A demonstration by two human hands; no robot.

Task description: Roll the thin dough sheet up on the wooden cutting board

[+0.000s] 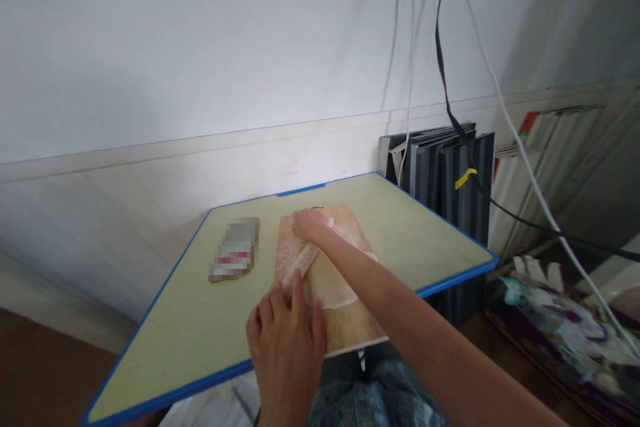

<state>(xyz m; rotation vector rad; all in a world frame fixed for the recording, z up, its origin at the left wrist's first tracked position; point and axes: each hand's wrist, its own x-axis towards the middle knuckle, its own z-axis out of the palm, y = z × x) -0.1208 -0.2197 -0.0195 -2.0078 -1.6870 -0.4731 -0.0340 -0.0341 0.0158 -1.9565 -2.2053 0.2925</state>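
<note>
Pale-green tabletop [175,333] carries a pixelated packet [235,253] at left, apart from the work. Next, the left hand [285,333], unclenched, rests extended fingers on the near end of a floury rolling pin [303,260]; uneven pressure there could thin one side. The right hand [307,223] lies across the far part, fingertips hidden, so I cannot tell whether it grasps. Rightward, flattened dough [330,283] sits on a wooden board [345,333], whose near-right corner overhangs the table edge; hard pressing there might tip it.
</note>
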